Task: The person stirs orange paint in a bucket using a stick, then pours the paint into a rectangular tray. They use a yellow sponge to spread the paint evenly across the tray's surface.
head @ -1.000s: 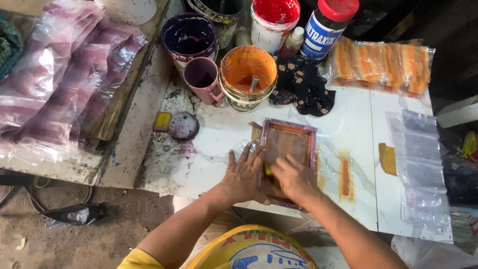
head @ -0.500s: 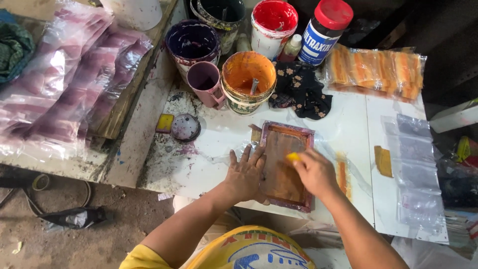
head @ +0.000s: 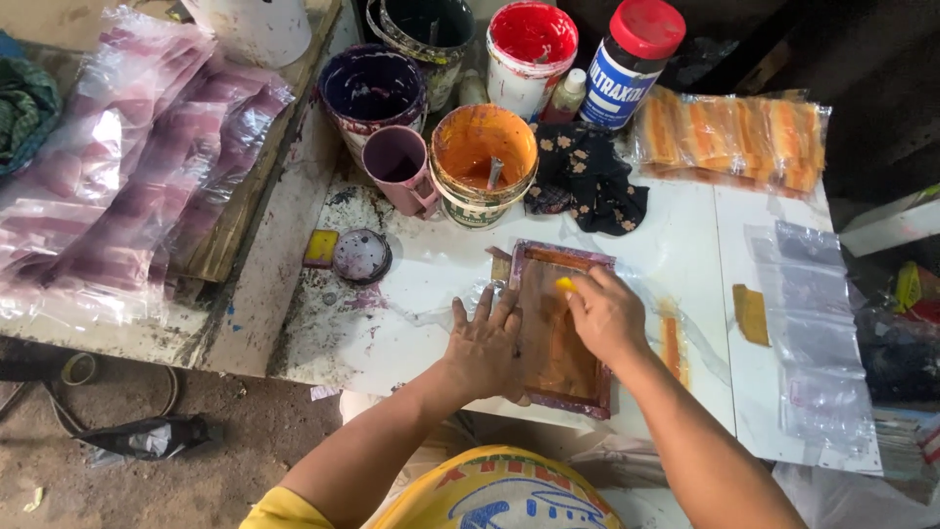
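— While the left hand [head: 487, 345] lies flat with fingers spread on its near-left edge, how does the printing frame [head: 556, 328] sit?

— It lies flat on the white table [head: 685, 225], near the front edge and about the middle of the view. Its long axis runs from roughly 12 o'clock down to 6, tipped slightly so the far end leans toward 11. The rim is stained purple, the mesh inside orange.

— And the right hand [head: 607, 315]?

— It rests over the frame's right rim toward the far end, fingers curled round a small yellow scraper [head: 565, 285] pinched at the fingertips and touching the mesh.

— What stands beyond the frame?

— At 12 o'clock, an orange pot [head: 484, 162] with orange paint and a stick in it. At 11, a mauve mug [head: 399, 167], dark inside; behind that a purple bucket [head: 373, 91] with dark purple paint. Further out at 12, a white tub [head: 530, 44] of red paint, and just at 1 a dark jar with a red lid [head: 632, 61]. A dark flowered cloth [head: 587, 181] lies between pot and jar.

— Anything to the sides?

— At 10, a round lid [head: 361, 255] beside a yellow sponge [head: 320, 248]. At 2, orange-printed plastic bags [head: 744, 132]; at 3, clear bags [head: 813, 323]. Far off at 9 to 10, purple-printed bags [head: 117, 186] piled on a wooden bench.
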